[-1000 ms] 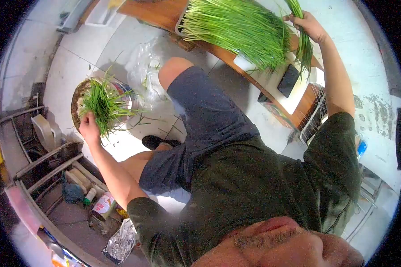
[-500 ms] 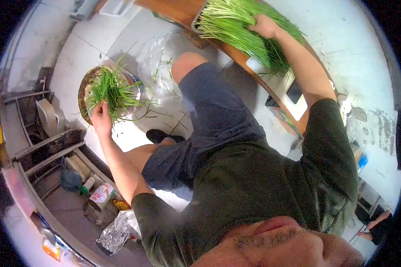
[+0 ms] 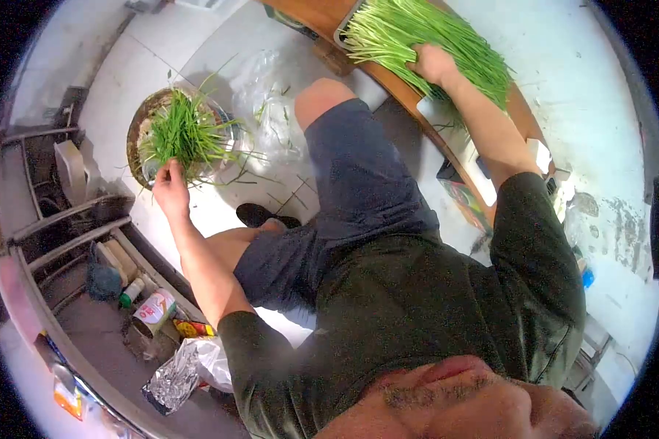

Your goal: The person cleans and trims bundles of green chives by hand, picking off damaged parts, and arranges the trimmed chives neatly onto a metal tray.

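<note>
Long green stalks lie in a thick pile on the wooden table at the upper right. My right hand rests on the near side of this pile, its fingers curled round some stalks. At the left, loose green stalks heap over a round container on the floor. My left hand is at the heap's lower edge, fingers pinched together; what is between the fingertips is too small to make out.
A clear plastic bag lies on the tiled floor between the container and my knee. The wooden table has a white board on it. At the lower left, a rack holds a can and crumpled foil.
My right hand has come down and left from the table's far side onto the pile, and the bunch it held up is no longer raised. My left hand stays by the heap.
</note>
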Tool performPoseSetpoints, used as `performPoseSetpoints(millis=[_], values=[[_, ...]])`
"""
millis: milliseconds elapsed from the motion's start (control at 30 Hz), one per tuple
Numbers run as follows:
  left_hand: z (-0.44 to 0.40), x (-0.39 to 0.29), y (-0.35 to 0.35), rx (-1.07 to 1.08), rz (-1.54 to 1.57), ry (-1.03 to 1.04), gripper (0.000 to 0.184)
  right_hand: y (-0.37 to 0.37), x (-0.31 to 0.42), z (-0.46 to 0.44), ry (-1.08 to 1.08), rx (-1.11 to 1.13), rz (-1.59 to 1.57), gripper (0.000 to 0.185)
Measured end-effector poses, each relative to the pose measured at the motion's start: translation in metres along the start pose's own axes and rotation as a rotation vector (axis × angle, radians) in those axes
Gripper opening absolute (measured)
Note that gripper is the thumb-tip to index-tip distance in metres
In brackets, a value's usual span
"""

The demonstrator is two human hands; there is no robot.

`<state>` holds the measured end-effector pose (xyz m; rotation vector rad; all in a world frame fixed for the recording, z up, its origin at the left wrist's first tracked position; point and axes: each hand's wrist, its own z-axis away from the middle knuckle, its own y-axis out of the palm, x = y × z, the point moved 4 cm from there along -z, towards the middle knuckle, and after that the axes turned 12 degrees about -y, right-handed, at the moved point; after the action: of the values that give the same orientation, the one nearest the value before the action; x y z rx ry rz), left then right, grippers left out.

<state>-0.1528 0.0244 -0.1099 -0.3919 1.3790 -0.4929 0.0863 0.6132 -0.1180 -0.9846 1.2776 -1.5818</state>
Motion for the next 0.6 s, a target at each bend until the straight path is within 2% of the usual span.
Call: performPoseSetpoints(millis=[167,200,267,333,367,400,433,467,500,600], values=[[0.003,-0.012,0.001,-0.059,-0.051,0.052,0.035,0.001,0.008,-0.004,-0.017,0.065,-0.051,0.043],[0.013,-0.03,0.007,-0.094,-0.055,0.118,0.033,0.003,0.007,-0.006,-0.014,0.058,-0.06,0.043],[0.052,-0.094,0.029,-0.045,-0.139,0.085,0.025,0.01,0.001,-0.009,-0.005,0.047,-0.08,0.043],[0.107,-0.152,0.076,0.144,0.139,0.192,0.021,0.011,-0.002,-0.009,-0.035,0.012,-0.1,0.047],[0.125,-0.158,0.119,0.343,0.453,0.053,0.018,0.01,-0.003,-0.009,-0.051,-0.006,-0.109,0.048],[0.161,-0.205,0.145,0.452,0.295,0.047,0.019,0.01,-0.005,-0.01,-0.049,-0.012,-0.154,0.05],[0.178,-0.232,0.179,0.631,0.158,0.018,0.028,0.01,-0.008,-0.011,-0.046,-0.018,-0.198,0.051],[0.194,-0.251,0.209,0.689,0.255,-0.082,0.034,0.01,-0.014,-0.013,-0.042,-0.025,-0.24,0.052],[0.197,-0.23,0.28,0.828,0.716,-0.423,0.036,0.014,-0.021,-0.016,-0.083,-0.058,-0.29,0.053],[0.181,-0.185,0.426,0.691,0.674,-0.554,0.03,0.021,-0.028,-0.024,-0.122,0.082,-0.386,0.047]])
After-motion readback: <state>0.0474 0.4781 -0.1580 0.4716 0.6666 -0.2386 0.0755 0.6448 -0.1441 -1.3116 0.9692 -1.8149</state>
